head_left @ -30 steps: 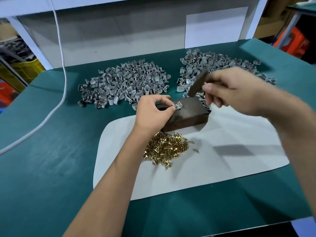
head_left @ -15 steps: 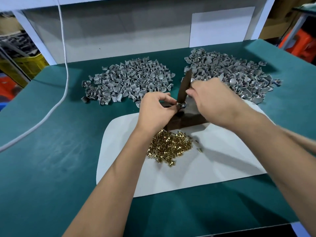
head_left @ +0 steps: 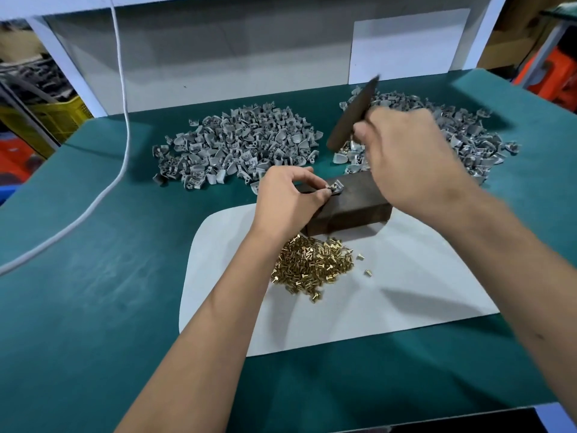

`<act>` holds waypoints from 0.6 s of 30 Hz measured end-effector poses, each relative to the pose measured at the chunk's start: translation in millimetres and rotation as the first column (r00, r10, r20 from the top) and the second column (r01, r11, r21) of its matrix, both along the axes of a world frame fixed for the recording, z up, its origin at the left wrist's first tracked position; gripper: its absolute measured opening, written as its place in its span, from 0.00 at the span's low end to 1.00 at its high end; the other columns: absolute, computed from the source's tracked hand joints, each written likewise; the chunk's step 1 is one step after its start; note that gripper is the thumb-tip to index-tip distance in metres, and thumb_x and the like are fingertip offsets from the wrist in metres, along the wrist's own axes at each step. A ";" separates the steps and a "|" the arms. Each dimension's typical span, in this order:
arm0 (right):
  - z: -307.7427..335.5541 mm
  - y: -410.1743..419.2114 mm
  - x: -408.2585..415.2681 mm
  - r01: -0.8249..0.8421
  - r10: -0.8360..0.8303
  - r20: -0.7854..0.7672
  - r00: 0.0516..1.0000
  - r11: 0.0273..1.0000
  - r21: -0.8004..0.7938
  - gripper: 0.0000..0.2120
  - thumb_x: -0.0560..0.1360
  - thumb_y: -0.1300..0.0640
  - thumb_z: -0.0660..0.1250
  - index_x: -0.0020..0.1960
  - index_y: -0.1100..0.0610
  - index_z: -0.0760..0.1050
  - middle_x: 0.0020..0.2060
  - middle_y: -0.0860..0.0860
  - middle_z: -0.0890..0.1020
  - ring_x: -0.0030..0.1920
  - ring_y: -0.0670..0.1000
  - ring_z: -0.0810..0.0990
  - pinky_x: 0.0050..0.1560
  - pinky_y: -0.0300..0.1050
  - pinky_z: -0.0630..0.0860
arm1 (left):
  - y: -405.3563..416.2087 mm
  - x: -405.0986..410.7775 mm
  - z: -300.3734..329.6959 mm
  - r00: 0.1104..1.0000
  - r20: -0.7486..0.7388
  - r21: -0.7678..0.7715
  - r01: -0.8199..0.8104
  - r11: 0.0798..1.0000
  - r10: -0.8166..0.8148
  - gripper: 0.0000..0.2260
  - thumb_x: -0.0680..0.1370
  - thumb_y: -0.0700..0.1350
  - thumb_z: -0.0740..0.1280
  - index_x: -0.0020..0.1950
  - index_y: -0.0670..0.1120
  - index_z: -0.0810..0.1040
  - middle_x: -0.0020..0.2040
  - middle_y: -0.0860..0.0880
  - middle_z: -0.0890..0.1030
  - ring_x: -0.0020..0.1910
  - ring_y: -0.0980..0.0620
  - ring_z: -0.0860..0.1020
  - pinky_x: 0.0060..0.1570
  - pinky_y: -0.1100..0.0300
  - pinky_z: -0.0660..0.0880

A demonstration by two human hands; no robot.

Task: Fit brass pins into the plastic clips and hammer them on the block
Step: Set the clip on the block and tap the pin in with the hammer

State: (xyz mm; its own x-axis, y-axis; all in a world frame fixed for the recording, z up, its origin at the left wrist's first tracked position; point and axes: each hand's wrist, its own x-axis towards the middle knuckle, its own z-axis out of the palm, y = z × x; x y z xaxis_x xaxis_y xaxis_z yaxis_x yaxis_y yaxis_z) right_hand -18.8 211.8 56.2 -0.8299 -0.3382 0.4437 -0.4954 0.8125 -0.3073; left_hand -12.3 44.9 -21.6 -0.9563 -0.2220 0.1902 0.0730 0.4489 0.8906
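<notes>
A: How far along does the job look?

B: Mid-cycle, I'd judge. One plastic clip (head_left: 334,188) sits on top of the dark block (head_left: 352,204), near its left end, with something brassy showing in it, probably a pin already fitted. The left hand (head_left: 288,198) pinches that clip between thumb and fingertips to steady it.

A: And the other hand?

B: The right hand (head_left: 412,157) has its fingers curled tight round a dark flat striking bar (head_left: 352,114), raised and tilted above the block, not touching the clip. It is blurred, so I can't tell more about the grip.

A: So the blow isn't landed?

B: Not at this instant; the bar is well clear of the clip. Seating this pin appears to be the step in hand.

A: What remains?

B: Plenty. A heap of loose brass pins (head_left: 312,264) lies on the white mat (head_left: 421,285) just in front of the block, toward the table's near edge. Two piles of grey clips lie toward the far edge: the left pile (head_left: 237,145) and the right pile (head_left: 468,135). A few clips at the right pile's near side seem to show brass, so that may be the finished heap, but I can't say for certain.

A: And the left pile?

B: It looks like unfitted stock, and it is large. My judgement: much of the work is ahead.
</notes>
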 end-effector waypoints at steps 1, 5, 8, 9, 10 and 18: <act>-5.2 -2.7 0.8 0.009 -0.009 0.019 1.000 1.000 0.004 0.11 0.86 0.53 0.57 0.46 0.55 0.71 0.34 0.55 0.75 0.34 0.61 0.77 0.36 0.52 0.72 | -0.5 0.1 -0.1 1.000 0.000 -0.005 -0.002 1.000 0.002 0.04 0.72 0.39 0.78 0.42 0.47 0.87 0.58 0.47 0.85 0.59 0.58 0.81 0.64 0.59 0.75; -11.0 -4.6 -1.5 -0.058 0.003 0.171 0.985 0.946 0.318 0.15 0.86 0.55 0.55 0.41 0.55 0.65 0.39 0.57 0.78 0.39 0.61 0.76 0.43 0.56 0.76 | 0.0 2.0 0.1 1.000 0.008 0.027 0.012 1.000 -0.012 0.04 0.72 0.37 0.78 0.44 0.46 0.88 0.55 0.47 0.85 0.58 0.59 0.81 0.63 0.56 0.78; -0.2 5.3 -8.8 -0.014 -0.005 0.115 0.993 0.986 0.164 0.15 0.86 0.52 0.56 0.42 0.54 0.68 0.37 0.56 0.77 0.34 0.57 0.74 0.39 0.54 0.76 | 0.4 1.9 0.1 1.000 0.011 0.024 0.006 1.000 -0.006 0.04 0.72 0.38 0.78 0.43 0.46 0.88 0.56 0.47 0.85 0.60 0.60 0.81 0.63 0.59 0.76; -2.3 6.8 -7.8 0.014 -0.017 0.065 0.998 0.999 0.052 0.13 0.86 0.52 0.56 0.44 0.53 0.69 0.36 0.56 0.76 0.32 0.57 0.73 0.37 0.52 0.72 | 0.4 1.2 -0.2 1.000 0.012 0.019 0.003 1.000 -0.003 0.04 0.72 0.38 0.78 0.42 0.46 0.88 0.55 0.48 0.86 0.60 0.60 0.81 0.63 0.61 0.76; -5.3 5.5 -4.5 0.033 -0.034 0.049 0.998 0.999 0.021 0.11 0.86 0.52 0.56 0.46 0.52 0.69 0.34 0.55 0.74 0.30 0.57 0.72 0.36 0.50 0.69 | -0.1 0.3 -0.6 1.000 0.014 0.022 0.002 1.000 -0.003 0.03 0.72 0.38 0.78 0.42 0.46 0.88 0.52 0.50 0.86 0.60 0.61 0.81 0.62 0.61 0.76; -7.0 10.0 -11.4 0.009 -0.010 0.017 1.000 0.999 0.043 0.13 0.86 0.52 0.54 0.46 0.54 0.71 0.36 0.57 0.77 0.32 0.58 0.75 0.36 0.53 0.74 | -0.8 0.2 -0.4 1.000 0.004 -0.017 0.009 1.000 -0.009 0.03 0.72 0.39 0.78 0.43 0.45 0.88 0.54 0.48 0.85 0.61 0.60 0.81 0.59 0.68 0.74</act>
State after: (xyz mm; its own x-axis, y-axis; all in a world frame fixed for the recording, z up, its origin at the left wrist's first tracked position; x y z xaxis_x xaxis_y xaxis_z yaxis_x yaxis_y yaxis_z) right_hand -30.1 221.7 49.3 -0.8407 -0.3488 0.4143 -0.4826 0.8297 -0.2807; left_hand -12.1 44.1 -22.0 -0.9589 -0.2102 0.1905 0.0738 0.4633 0.8831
